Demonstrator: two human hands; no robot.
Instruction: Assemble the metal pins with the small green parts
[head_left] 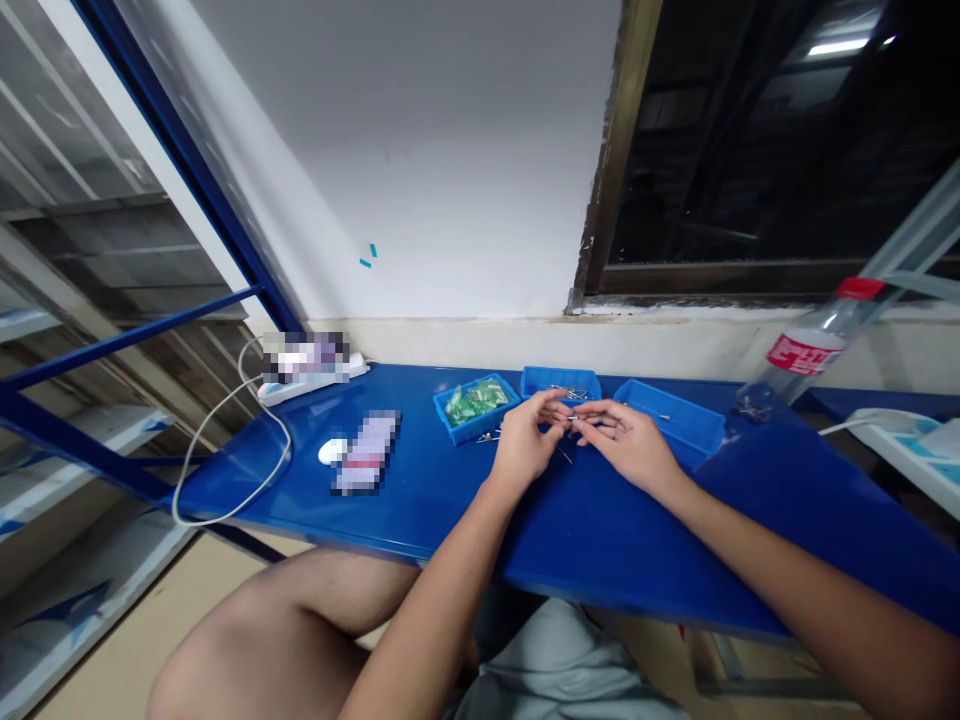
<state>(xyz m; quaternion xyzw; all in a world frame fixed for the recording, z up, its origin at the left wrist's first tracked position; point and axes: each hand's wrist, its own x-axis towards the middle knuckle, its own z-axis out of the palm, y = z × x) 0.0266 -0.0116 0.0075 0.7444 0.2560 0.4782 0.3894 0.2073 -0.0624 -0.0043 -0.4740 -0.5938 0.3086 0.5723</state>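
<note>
My left hand (pixel 525 440) and my right hand (pixel 626 440) meet over the blue table (pixel 420 500), fingertips pinched together around a small metal part (pixel 574 416) that is too small to name. Loose metal pins (pixel 487 437) lie on the table just left of my left hand. Behind my hands stand three small blue trays: one with green pieces (pixel 476 405), a middle one with metal pins (pixel 561 385), and a nearly empty one (pixel 671 418) on the right.
A clear plastic bottle with a red cap (pixel 806 350) leans at the right. A white power strip (pixel 311 375) with a looping white cable (pixel 225 440) sits at the left, near a white oval object (pixel 332 452). Metal shelving stands far left. My bare knee (pixel 300 620) is below the table edge.
</note>
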